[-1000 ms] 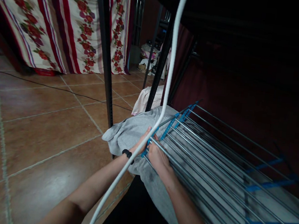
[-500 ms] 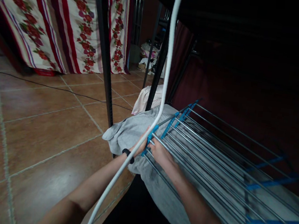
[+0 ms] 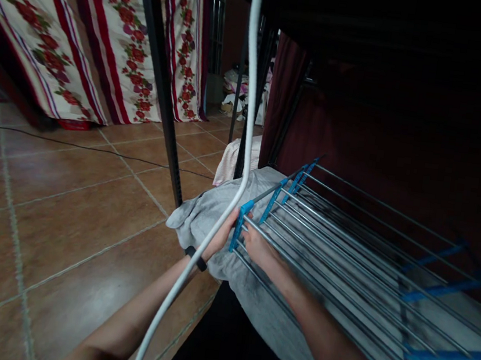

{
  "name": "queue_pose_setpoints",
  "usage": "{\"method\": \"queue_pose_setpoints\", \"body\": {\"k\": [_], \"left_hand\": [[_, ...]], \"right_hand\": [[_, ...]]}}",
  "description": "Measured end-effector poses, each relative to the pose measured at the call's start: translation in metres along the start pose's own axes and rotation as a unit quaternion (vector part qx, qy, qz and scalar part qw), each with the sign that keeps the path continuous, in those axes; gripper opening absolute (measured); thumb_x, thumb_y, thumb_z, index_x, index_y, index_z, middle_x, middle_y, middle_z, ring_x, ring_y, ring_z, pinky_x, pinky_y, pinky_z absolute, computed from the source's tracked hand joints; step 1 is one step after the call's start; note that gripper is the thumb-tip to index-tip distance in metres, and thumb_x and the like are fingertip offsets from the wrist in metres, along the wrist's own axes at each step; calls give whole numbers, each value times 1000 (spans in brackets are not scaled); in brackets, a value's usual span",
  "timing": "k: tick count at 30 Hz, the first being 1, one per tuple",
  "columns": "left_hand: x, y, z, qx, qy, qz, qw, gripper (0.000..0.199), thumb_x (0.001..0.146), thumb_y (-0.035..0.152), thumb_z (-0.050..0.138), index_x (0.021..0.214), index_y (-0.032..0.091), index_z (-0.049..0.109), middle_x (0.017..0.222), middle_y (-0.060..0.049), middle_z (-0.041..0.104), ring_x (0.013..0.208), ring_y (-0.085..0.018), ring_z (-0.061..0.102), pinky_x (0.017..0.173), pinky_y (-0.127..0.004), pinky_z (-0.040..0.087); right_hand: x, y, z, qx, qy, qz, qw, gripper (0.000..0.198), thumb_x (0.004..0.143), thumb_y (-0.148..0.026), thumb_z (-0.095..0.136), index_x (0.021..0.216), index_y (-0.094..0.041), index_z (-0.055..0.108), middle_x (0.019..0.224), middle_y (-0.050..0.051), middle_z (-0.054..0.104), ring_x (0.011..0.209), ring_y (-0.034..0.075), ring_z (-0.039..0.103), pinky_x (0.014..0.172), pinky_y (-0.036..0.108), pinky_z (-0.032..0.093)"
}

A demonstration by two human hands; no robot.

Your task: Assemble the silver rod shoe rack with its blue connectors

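Observation:
A drying rack [image 3: 326,225] with thin metal rods and blue plastic end pieces lies over a grey blanket [image 3: 201,216]. My left hand [image 3: 219,237], with a dark band at the wrist, is closed on the outer side of the rack's near left blue corner. Its fingertips are hidden behind that blue piece. On the inner side of the same corner, my right hand [image 3: 258,247] has its fingers curled about the rack's end, partly hidden by a rod. A white cable [image 3: 252,88] hangs in front of my left forearm and hand.
Dark metal posts [image 3: 165,77] stand on the left, under a dark overhead surface. Behind them hangs a floral striped curtain [image 3: 132,61]. A thin black cord [image 3: 73,146] crosses the tiled floor [image 3: 85,231]. A pale striped cloth [image 3: 227,164] lies beyond the blanket.
The white cable has shifted left across the view. My left hand has moved slightly left and its wrist has turned a little, still at the rack's corner. My right hand stays nearly in place.

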State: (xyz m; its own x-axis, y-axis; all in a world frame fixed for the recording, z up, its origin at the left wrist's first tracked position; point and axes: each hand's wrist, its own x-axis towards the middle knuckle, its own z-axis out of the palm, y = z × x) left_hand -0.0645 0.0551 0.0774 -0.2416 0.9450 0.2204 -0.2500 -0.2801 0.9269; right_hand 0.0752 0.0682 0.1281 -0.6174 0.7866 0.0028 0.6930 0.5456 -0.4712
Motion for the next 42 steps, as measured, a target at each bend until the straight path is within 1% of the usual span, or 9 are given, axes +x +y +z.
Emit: {"method": "queue_pose_setpoints", "body": {"k": [4, 9, 13, 19, 24, 27, 32, 38, 42], "left_hand": [[-2, 14, 3, 80, -34, 33, 996, 39, 87, 58, 61, 90, 21, 74, 89, -7, 71, 102, -27, 60, 97, -39, 43], [1, 14, -1, 53, -60, 14, 997, 40, 86, 58, 63, 96, 21, 74, 91, -5, 71, 99, -26, 60, 94, -38, 43], [2, 16, -2, -1, -73, -7, 997, 34, 79, 48, 76, 101, 23, 71, 95, -2, 70, 94, -21, 60, 91, -33, 44], [2, 25, 8, -21, -70, -37, 997, 34, 68, 41, 86, 90, 20, 71, 82, 1, 65, 75, -13, 54, 74, -25, 43], [4, 30, 9, -34, -83, -74, 993, 31, 65, 38, 88, 83, 18, 73, 70, 1, 62, 71, -14, 54, 73, -26, 43], [7, 32, 7, -45, -98, -100, 989, 29, 64, 36, 89, 79, 17, 73, 71, 0, 64, 70, -14, 55, 73, -27, 43], [12, 33, 4, -52, -95, -125, 986, 24, 66, 33, 87, 77, 17, 73, 73, -2, 65, 71, -15, 55, 74, -29, 42], [10, 34, 7, -50, -95, -108, 988, 23, 67, 34, 86, 79, 19, 73, 77, -2, 64, 72, -18, 53, 75, -33, 41], [9, 35, 9, -48, -96, -105, 989, 25, 68, 36, 85, 83, 19, 73, 79, -2, 64, 75, -19, 54, 77, -34, 40]], "right_hand": [[3, 1, -1, 50, -19, 9, 999, 56, 97, -24, 43, 152, -22, 37, 132, 11, 64, 117, 24, 62, 99, 31, 47], [8, 7, -1, 91, -40, 5, 995, 58, 97, -24, 42, 155, -22, 32, 144, 10, 55, 127, 24, 55, 106, 33, 43], [10, 14, 4, 110, -21, -7, 994, 57, 97, -26, 42, 153, -19, 35, 145, 12, 55, 127, 25, 55, 109, 35, 41], [15, 18, 8, 142, 6, -54, 988, 56, 94, -22, 46, 149, -17, 41, 145, 12, 54, 129, 25, 53, 112, 36, 40], [13, 16, 5, 129, 7, -59, 990, 55, 94, -23, 46, 148, -18, 43, 144, 11, 56, 126, 24, 56, 111, 35, 40], [11, 16, 4, 108, 5, -38, 993, 53, 95, -25, 44, 148, -19, 43, 141, 11, 58, 122, 25, 58, 109, 37, 42], [7, 14, 3, 103, 0, -45, 994, 53, 96, -25, 44, 149, -20, 43, 141, 10, 58, 127, 23, 55, 111, 35, 40], [1, 10, -1, 103, 19, -64, 992, 51, 97, -24, 42, 147, -20, 45, 144, 10, 56, 119, 23, 60, 104, 32, 43], [1, 7, -3, 87, -1, -54, 995, 46, 96, -24, 43, 141, -17, 52, 135, 11, 62, 113, 24, 63, 102, 34, 45]]}}
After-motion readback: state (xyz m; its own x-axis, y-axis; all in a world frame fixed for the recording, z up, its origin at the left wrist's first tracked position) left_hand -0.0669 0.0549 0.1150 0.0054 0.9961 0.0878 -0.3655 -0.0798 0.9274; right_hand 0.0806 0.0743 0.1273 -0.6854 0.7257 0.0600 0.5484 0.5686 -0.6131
